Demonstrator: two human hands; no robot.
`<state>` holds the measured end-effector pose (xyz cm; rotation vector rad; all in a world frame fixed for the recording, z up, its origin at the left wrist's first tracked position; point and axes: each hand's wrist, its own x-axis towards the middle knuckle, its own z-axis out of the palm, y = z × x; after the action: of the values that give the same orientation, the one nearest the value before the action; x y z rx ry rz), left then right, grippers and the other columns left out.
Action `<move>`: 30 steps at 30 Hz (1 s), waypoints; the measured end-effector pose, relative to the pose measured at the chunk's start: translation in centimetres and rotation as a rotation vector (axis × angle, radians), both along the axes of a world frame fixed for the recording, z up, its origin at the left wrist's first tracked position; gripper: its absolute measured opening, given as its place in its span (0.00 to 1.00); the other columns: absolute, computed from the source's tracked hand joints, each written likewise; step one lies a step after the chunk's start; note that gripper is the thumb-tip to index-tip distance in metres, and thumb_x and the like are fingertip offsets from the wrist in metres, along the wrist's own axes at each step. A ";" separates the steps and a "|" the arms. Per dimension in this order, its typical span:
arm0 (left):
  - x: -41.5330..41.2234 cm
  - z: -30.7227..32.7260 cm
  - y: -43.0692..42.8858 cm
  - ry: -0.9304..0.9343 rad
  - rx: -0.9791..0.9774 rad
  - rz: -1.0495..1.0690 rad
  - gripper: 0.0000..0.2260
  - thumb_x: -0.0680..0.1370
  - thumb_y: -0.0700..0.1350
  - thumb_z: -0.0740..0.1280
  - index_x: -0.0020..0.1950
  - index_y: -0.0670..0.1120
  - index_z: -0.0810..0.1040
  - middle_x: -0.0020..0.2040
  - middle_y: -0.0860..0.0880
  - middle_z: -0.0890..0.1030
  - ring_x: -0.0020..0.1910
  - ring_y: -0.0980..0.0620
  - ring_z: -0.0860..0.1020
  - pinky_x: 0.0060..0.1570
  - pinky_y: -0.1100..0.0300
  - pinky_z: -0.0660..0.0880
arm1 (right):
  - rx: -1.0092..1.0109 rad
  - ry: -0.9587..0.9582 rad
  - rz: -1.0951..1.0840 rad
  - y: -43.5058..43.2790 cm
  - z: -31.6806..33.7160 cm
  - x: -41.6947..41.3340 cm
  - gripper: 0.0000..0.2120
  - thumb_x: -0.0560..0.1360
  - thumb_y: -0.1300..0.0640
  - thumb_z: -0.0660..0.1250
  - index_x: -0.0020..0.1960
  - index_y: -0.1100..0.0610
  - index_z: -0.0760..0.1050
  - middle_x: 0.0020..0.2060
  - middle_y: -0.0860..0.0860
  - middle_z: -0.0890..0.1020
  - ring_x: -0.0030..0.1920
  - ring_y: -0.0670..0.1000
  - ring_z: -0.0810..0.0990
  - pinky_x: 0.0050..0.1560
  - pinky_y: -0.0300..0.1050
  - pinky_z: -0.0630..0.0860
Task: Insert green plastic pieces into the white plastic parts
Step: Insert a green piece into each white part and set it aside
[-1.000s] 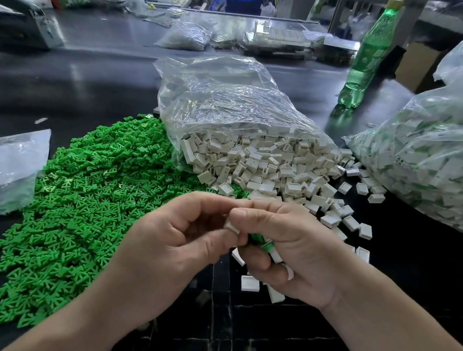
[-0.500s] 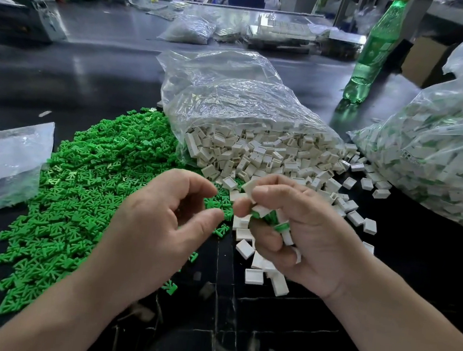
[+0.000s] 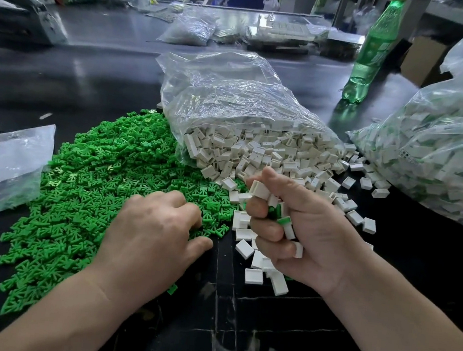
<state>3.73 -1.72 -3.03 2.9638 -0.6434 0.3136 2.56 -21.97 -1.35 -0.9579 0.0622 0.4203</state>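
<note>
A wide heap of green plastic pieces (image 3: pixel 87 177) covers the dark table at the left. White plastic parts (image 3: pixel 258 152) spill from an open clear bag (image 3: pixel 232 98) in the middle. My left hand (image 3: pixel 155 233) lies palm down on the near right edge of the green heap, its fingertips curled down into the pieces; whether it pinches one is hidden. My right hand (image 3: pixel 298 231) hovers beside it, gripping several white parts, some with green inserts, with one empty white part (image 3: pixel 260 190) pinched at thumb and forefinger.
A large clear bag (image 3: pixel 440 157) of white parts with green inserts fills the right side. A green bottle (image 3: pixel 371 53) stands behind it. Loose white parts (image 3: pixel 255 263) lie under my right hand. Flat plastic bags (image 3: pixel 12 161) lie at the far left.
The hands were together a second ago, pinching one part between them. My left hand has moved away left and down onto the green heap. My right hand keeps its handful.
</note>
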 end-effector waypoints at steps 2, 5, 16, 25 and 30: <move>0.1 -0.1 -0.3 0.008 -0.008 -0.019 0.12 0.72 0.61 0.69 0.46 0.54 0.82 0.41 0.55 0.77 0.42 0.51 0.76 0.45 0.53 0.71 | 0.029 0.043 -0.003 -0.1 0.1 0.1 0.09 0.72 0.52 0.71 0.49 0.55 0.77 0.32 0.51 0.77 0.24 0.44 0.71 0.17 0.33 0.64; 0.2 -0.3 -0.3 -0.009 -0.027 -0.048 0.07 0.73 0.56 0.71 0.45 0.54 0.83 0.40 0.55 0.77 0.42 0.50 0.76 0.45 0.52 0.71 | 0.060 0.087 -0.016 -0.2 0.1 0.2 0.09 0.70 0.58 0.70 0.50 0.56 0.77 0.32 0.52 0.77 0.25 0.45 0.72 0.17 0.33 0.64; 0.4 0.0 -0.1 0.059 -0.522 0.030 0.04 0.79 0.49 0.62 0.45 0.54 0.75 0.36 0.55 0.79 0.35 0.58 0.77 0.35 0.61 0.71 | 0.003 0.038 0.063 -0.3 -0.1 0.2 0.03 0.72 0.64 0.68 0.42 0.57 0.80 0.39 0.52 0.78 0.28 0.44 0.73 0.18 0.33 0.65; -0.1 0.5 -0.6 0.458 -1.278 -0.043 0.06 0.74 0.46 0.70 0.51 0.51 0.81 0.43 0.47 0.86 0.42 0.49 0.85 0.39 0.62 0.81 | -0.260 -0.038 -0.010 0.4 -0.2 -0.4 0.03 0.75 0.59 0.72 0.48 0.56 0.80 0.37 0.54 0.78 0.26 0.48 0.71 0.19 0.34 0.62; -0.2 0.4 -0.4 0.483 -1.293 -0.040 0.07 0.73 0.52 0.72 0.47 0.51 0.83 0.37 0.49 0.83 0.36 0.52 0.82 0.37 0.62 0.79 | -0.406 -0.096 -0.032 0.9 -0.1 -0.7 0.07 0.78 0.57 0.71 0.46 0.60 0.76 0.37 0.53 0.79 0.26 0.47 0.71 0.18 0.35 0.62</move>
<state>3.53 -2.09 -2.61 1.6720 -0.2461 -0.0280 1.90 -21.11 -1.43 -1.3736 0.0767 0.3368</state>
